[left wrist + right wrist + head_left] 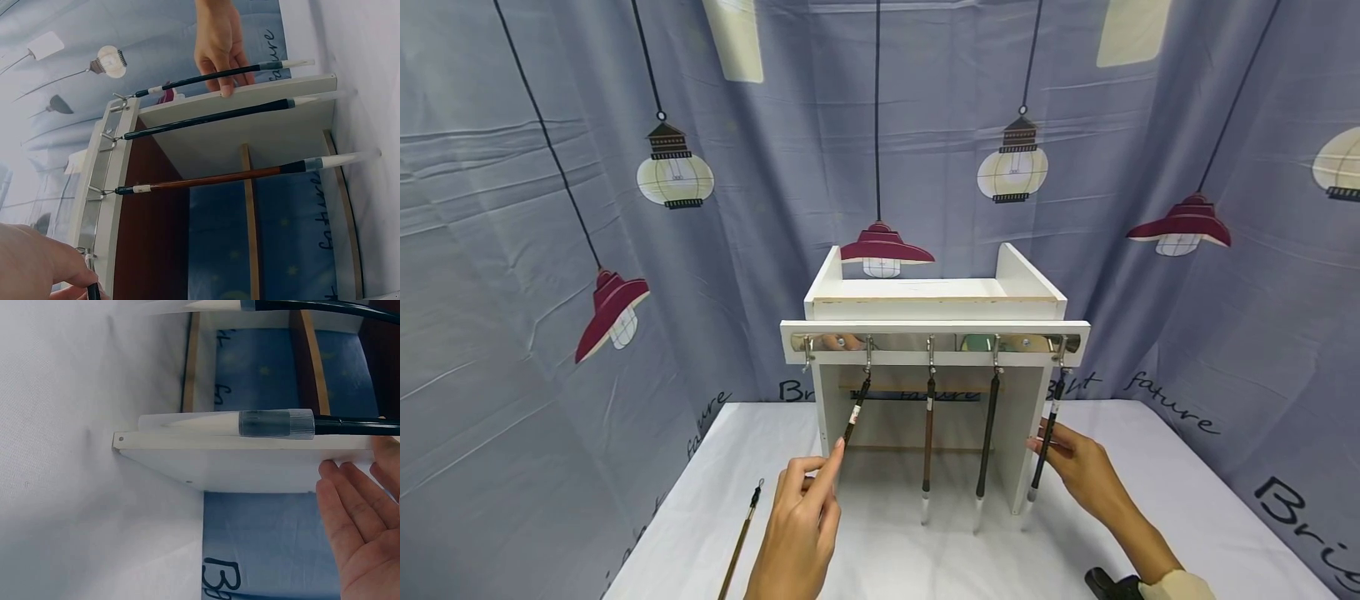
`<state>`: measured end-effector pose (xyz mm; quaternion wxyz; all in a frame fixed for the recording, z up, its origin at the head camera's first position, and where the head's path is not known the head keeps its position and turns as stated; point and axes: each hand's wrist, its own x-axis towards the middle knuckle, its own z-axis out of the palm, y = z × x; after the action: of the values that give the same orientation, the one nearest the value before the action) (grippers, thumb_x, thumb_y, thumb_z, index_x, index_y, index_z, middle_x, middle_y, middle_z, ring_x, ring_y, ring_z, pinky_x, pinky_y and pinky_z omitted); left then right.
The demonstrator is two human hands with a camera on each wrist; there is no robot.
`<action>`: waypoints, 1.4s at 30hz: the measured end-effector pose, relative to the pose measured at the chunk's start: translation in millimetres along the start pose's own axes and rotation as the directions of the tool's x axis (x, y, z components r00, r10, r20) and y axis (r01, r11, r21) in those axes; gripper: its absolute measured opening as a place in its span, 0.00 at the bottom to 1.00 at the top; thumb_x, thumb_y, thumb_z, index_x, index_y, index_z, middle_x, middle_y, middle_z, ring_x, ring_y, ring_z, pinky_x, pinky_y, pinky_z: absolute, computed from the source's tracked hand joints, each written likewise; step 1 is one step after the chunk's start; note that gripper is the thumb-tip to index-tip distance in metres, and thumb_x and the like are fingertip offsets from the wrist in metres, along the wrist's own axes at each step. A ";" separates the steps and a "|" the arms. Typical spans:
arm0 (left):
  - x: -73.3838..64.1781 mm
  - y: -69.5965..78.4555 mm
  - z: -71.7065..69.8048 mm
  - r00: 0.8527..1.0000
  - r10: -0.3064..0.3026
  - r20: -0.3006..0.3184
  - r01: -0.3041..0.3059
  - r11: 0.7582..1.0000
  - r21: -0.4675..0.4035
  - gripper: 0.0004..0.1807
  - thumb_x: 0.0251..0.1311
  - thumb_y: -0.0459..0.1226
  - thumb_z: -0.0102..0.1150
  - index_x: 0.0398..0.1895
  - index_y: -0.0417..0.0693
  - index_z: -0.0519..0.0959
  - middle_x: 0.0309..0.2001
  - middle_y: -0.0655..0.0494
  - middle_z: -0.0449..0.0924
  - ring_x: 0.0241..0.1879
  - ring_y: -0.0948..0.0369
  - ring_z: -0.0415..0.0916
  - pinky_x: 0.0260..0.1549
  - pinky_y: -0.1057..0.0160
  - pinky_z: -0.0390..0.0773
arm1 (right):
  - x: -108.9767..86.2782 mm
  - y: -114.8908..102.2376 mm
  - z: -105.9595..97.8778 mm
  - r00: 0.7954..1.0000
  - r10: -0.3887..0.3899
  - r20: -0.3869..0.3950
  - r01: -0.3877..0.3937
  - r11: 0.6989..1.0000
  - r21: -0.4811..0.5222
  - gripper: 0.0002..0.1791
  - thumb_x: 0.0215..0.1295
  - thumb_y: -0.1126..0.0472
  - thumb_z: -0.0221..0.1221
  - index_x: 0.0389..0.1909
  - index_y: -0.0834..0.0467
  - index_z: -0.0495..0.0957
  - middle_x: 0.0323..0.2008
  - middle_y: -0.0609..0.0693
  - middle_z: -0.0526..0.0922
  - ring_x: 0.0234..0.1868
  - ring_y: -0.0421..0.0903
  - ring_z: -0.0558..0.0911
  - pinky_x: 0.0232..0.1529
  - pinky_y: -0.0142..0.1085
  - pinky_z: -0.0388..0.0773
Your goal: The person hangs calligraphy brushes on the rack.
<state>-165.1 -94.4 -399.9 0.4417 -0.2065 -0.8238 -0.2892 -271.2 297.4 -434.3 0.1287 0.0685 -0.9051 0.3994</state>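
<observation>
A white wooden shelf [936,310] has a front rail with metal hooks, from which calligraphy brushes hang. My left hand [801,525] pinches the shaft of the leftmost hanging brush [855,412], tilted toward me, its loop right at the second hook from the left. Its lower part is hidden by the hand. My right hand [1086,471] touches the right side panel [262,465], fingers straight along its outer face. In front of that hand hangs a black brush [1048,433] with a clear cap. A brown brush [928,442] and another black brush [988,433] hang between the hands.
A loose brush [741,542] lies on the white-covered table [715,450] left of my left hand. The outermost left hook [808,348] bears no brush. Behind the shelf hangs a grey-blue curtain [760,250] printed with lamps.
</observation>
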 end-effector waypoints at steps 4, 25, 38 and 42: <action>0.8 0.3 -0.7 1.000 0.005 -0.006 -0.005 1.000 0.002 0.42 0.49 0.14 0.65 0.70 0.47 0.80 0.50 0.56 0.76 0.38 0.66 0.71 0.30 0.72 0.76 | 0.1 -0.9 0.4 1.000 0.004 0.001 -0.004 1.000 0.008 0.35 0.77 0.48 0.62 0.70 0.71 0.72 0.61 0.71 0.82 0.60 0.68 0.84 0.57 0.62 0.82; 3.5 1.3 -5.7 1.000 -0.009 -0.002 0.009 1.000 -0.016 0.39 0.51 0.14 0.65 0.69 0.45 0.80 0.49 0.57 0.75 0.36 0.67 0.69 0.28 0.72 0.74 | -1.2 -2.9 2.2 1.000 0.019 0.005 -0.019 1.000 0.011 0.34 0.77 0.49 0.62 0.71 0.70 0.72 0.62 0.70 0.81 0.60 0.67 0.84 0.59 0.62 0.82; -0.9 -4.0 -8.6 0.994 0.055 -0.090 -0.055 0.998 0.005 0.39 0.45 0.14 0.62 0.65 0.44 0.83 0.45 0.55 0.76 0.34 0.68 0.69 0.33 0.72 0.72 | -1.3 -1.4 2.1 1.000 -0.007 -0.018 0.007 1.000 0.001 0.34 0.78 0.49 0.62 0.70 0.72 0.72 0.63 0.71 0.80 0.61 0.68 0.84 0.59 0.62 0.82; 3.1 -5.6 -9.3 0.990 0.083 -0.114 -0.080 0.996 0.031 0.38 0.44 0.15 0.62 0.64 0.43 0.84 0.44 0.54 0.77 0.33 0.66 0.69 0.34 0.72 0.70 | -1.1 -0.6 1.5 1.000 -0.011 -0.021 0.011 1.000 0.001 0.33 0.78 0.49 0.62 0.70 0.71 0.73 0.62 0.71 0.81 0.59 0.68 0.85 0.58 0.62 0.82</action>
<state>-164.3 -104.5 -394.8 0.5027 -0.2169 -0.7916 -0.2714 -270.3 296.0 -435.1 0.1404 0.0693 -0.9030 0.4000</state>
